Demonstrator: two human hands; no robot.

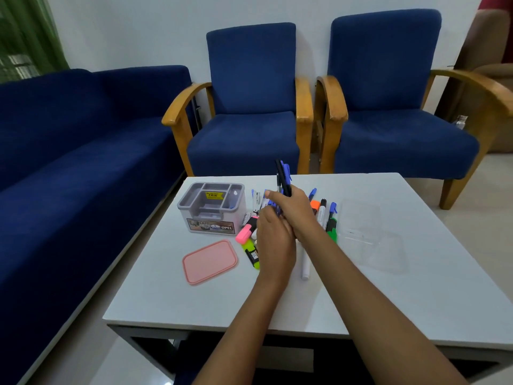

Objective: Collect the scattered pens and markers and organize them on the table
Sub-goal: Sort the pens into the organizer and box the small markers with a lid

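Observation:
My right hand (294,209) grips a bunch of blue and black pens (284,176) upright above the white table (194,301). Just below it, my left hand (273,240) is closed around the lower ends of the same pens. More markers lie scattered under and beside the hands: a pink highlighter (244,232), a yellow highlighter (251,254), a white marker (305,265), an orange highlighter (315,205), a black-capped white marker (322,212), a blue pen (332,208) and a green highlighter (331,229). Some are hidden by my hands.
A grey compartmented organizer box (212,208) stands left of the pens. A pink lid (209,262) lies in front of it. A clear plastic container (369,234) rests on the right. A blue sofa (69,162) and two blue armchairs (249,107) surround the table.

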